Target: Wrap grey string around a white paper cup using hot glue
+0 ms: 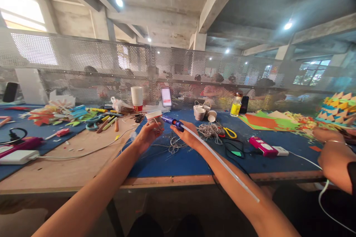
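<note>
My left hand (147, 135) holds a small paper cup (154, 117) up over the blue mat (180, 161). My right hand (187, 135) grips a blue glue gun (172, 121) with its nozzle pointed at the cup's side. A long translucent glue stick (222, 163) trails back from the gun along my right forearm. A heap of grey string (211, 130) lies just beyond my right hand.
A stack of white paper cups (136, 98), scissors (94, 122), coloured pens and paper cut-outs lie at the left. Small cups (200, 112), a yellow bottle (236, 106), a pink power strip (263, 146) and coloured paper (264, 121) sit right. Another person's hands (333, 152) work at far right.
</note>
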A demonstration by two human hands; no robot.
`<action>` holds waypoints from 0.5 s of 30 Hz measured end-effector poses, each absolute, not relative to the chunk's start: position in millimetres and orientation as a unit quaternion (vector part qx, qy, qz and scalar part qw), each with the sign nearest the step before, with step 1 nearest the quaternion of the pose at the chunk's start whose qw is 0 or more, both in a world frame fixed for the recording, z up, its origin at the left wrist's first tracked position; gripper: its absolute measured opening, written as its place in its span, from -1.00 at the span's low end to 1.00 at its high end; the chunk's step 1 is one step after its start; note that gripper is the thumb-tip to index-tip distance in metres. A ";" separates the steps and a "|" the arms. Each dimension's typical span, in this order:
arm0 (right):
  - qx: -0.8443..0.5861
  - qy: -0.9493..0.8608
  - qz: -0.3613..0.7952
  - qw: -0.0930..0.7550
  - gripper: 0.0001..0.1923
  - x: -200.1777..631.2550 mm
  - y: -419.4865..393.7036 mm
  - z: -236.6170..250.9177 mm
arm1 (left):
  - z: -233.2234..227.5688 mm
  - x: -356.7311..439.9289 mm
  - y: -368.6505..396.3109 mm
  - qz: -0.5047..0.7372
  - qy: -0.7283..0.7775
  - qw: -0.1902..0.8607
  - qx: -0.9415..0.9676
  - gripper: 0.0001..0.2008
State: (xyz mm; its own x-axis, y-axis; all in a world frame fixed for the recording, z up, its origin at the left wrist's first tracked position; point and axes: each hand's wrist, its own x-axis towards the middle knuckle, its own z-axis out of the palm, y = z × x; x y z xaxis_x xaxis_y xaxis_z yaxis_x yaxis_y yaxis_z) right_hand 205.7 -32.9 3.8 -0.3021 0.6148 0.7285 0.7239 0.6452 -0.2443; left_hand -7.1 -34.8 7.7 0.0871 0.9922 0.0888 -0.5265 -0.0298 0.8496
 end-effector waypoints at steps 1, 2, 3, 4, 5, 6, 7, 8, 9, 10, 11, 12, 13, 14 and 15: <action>-0.417 -0.803 -0.063 0.421 -0.68 205.6 -32.8 3.5 | 8.3 -6.9 -35.2 0.604 0.300 0.630 0.385 -0.74; -0.417 -0.802 -0.061 0.424 -0.68 205.6 -32.8 3.3 | 8.8 -6.8 -35.6 0.604 0.299 0.632 0.384 -0.73; -0.417 -0.801 -0.056 0.426 -0.69 205.6 -33.0 3.1 | 9.3 -6.7 -36.1 0.603 0.297 0.634 0.383 -0.73; -0.416 -0.800 -0.049 0.429 -0.69 205.5 -33.5 3.2 | 9.7 -6.6 -36.6 0.603 0.295 0.636 0.382 -0.72; -0.415 -0.799 -0.039 0.434 -0.69 205.4 -34.2 3.5 | 10.1 -6.5 -37.1 0.603 0.293 0.637 0.381 -0.72; -0.412 -0.797 -0.023 0.441 -0.69 205.3 -35.1 4.2 | 10.4 -6.5 -37.8 0.603 0.289 0.638 0.381 -0.71; -0.409 -0.794 -0.001 0.451 -0.69 205.2 -36.0 5.1 | 10.8 -6.6 -38.6 0.603 0.284 0.640 0.383 -0.70; -0.404 -0.789 0.027 0.462 -0.68 205.2 -36.7 6.2 | 11.1 -6.7 -39.5 0.601 0.279 0.641 0.386 -0.68; -0.401 -0.782 0.061 0.474 -0.66 205.1 -37.0 7.5 | 11.3 -6.9 -40.5 0.599 0.274 0.643 0.391 -0.65; -0.398 -0.773 0.101 0.484 -0.64 205.2 -36.7 8.8 | 11.5 -7.2 -41.4 0.597 0.270 0.643 0.396 -0.64; -0.397 -0.761 0.147 0.491 -0.61 205.4 -35.8 10.0 | 11.6 -7.6 -42.2 0.596 0.267 0.643 0.399 -0.63; -0.398 -0.745 0.196 0.497 -0.59 205.7 -34.0 11.1 | 11.5 -8.1 -42.8 0.597 0.267 0.643 0.399 -0.63; -0.399 -0.726 0.246 0.504 -0.58 206.3 -31.7 11.8 | 11.2 -8.6 -43.1 0.598 0.267 0.643 0.398 -0.63; -0.400 -0.703 0.291 0.511 -0.58 206.9 -28.8 12.2 | 10.7 -9.1 -43.0 0.599 0.267 0.643 0.395 -0.64; -0.407 -0.679 0.326 0.516 -0.61 207.9 -25.6 12.3 | 10.1 -9.7 -42.7 0.601 0.265 0.643 0.394 -0.64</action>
State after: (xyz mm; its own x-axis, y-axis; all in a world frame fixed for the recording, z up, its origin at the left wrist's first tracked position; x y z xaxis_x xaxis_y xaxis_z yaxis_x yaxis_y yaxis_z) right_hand 207.9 -25.6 12.3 -0.1349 0.8902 0.4351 0.2161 0.4550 -0.8639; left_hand -9.7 -42.7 10.1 0.1367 0.9817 0.1324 -0.5635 -0.0329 0.8255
